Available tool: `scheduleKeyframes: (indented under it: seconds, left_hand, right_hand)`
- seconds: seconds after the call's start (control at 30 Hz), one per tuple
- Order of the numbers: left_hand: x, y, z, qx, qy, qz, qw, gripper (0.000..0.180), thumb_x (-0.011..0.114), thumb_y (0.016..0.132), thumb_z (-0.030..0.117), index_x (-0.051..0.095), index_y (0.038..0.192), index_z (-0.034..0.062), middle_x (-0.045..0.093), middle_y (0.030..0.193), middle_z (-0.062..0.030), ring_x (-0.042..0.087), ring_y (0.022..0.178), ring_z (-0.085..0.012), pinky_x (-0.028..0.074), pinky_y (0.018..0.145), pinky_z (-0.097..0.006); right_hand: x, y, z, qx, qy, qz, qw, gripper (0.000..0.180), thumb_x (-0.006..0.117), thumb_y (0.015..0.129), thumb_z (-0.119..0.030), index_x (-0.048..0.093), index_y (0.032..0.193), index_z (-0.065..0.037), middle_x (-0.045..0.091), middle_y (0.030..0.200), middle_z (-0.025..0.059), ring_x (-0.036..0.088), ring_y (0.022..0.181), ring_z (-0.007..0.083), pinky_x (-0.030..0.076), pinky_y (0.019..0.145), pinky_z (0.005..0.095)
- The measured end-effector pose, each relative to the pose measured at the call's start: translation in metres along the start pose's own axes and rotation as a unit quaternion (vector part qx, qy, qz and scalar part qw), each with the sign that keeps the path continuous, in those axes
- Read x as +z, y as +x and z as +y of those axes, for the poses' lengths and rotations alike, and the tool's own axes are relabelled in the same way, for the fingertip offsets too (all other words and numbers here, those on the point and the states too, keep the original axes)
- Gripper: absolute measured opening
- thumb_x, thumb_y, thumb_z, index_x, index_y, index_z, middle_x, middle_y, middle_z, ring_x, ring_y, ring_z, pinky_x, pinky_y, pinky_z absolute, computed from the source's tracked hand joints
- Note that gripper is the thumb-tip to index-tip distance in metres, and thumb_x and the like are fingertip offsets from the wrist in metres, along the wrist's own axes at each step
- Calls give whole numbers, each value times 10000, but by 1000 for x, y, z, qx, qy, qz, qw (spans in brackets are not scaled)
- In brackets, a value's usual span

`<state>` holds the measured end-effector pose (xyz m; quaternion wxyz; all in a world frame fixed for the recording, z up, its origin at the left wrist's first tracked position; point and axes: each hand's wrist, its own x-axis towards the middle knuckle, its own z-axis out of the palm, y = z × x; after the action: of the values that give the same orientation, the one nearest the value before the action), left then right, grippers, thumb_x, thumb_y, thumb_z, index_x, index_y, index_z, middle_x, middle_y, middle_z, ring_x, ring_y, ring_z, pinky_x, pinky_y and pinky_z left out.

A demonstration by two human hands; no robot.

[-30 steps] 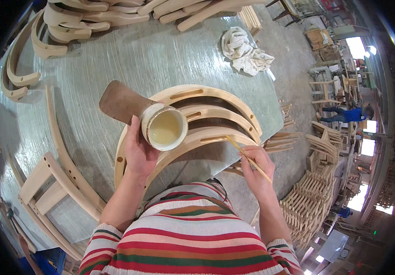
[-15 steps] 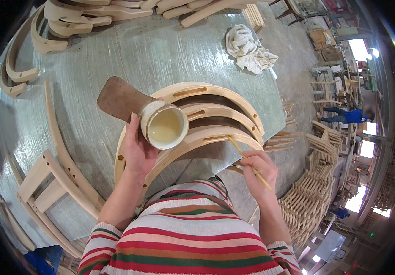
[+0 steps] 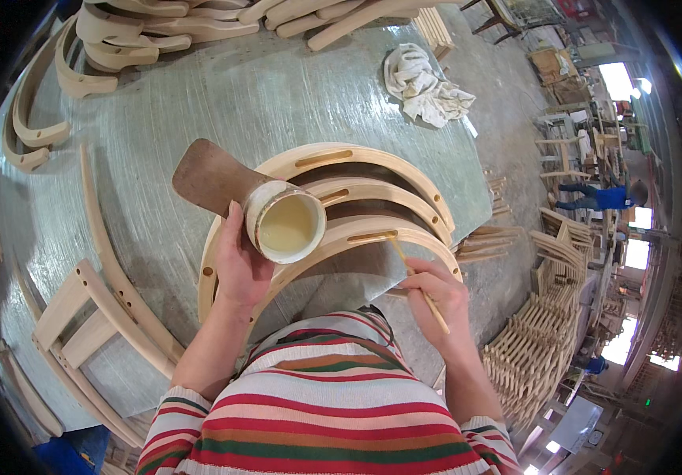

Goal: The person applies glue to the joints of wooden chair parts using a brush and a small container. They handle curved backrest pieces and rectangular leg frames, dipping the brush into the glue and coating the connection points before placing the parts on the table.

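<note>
My left hand (image 3: 244, 269) is closed around a white cup (image 3: 289, 226) with a stained rim and pale yellowish liquid in it. A flat brown paddle-shaped handle (image 3: 213, 172) sticks out from the cup toward the far left. Between the fingers of my right hand (image 3: 434, 299) is a thin wooden stick (image 3: 428, 302). Its tip touches the right end of a long slot (image 3: 373, 236) in the nearest curved wooden rail (image 3: 333, 244). Two more curved rails (image 3: 373, 190) with similar slots and round holes stand just behind it, partly hidden by the cup.
A grey-green table (image 3: 198, 103) carries a crumpled white cloth (image 3: 420, 83) and a pile of curved wooden parts (image 3: 131, 36). At left lies a chair-back frame (image 3: 107, 317). Stacked wooden pieces (image 3: 531, 340) stand on the floor at right, and a person in blue (image 3: 610, 198) is farther off.
My right hand has moved slightly left and nearer to me. The stick's tip has shifted a little toward the slot's right end and stands steeper. The cup has stayed nearly in place.
</note>
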<state>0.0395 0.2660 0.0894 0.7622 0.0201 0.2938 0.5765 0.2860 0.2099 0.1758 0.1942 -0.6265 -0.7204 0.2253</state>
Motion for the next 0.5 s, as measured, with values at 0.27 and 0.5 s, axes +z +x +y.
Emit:
scheduleKeyframes:
  seconds: [0.27,0.5]
  left_hand:
    - [1,1,1,6,10,-38,999,549,352,971,419,393,1331,7,482,1319,-106,462,1223,-222,371,1035,-370]
    - [3,0,0,7,10,-14,1000,531,350,974,410,405,1322,14,489,1313,-101,469,1214,-218,377,1026,-366]
  right_hand:
    - [10,4,-10,74,146,2,987,121,599,778,21,648,885,-7,662,970,160,665,845,259,525,740,308]
    - [4,-2,5,92,86,21,992,116,603,834,-24,649,940,-12,680,890,132,658,799,195,505,730,275]
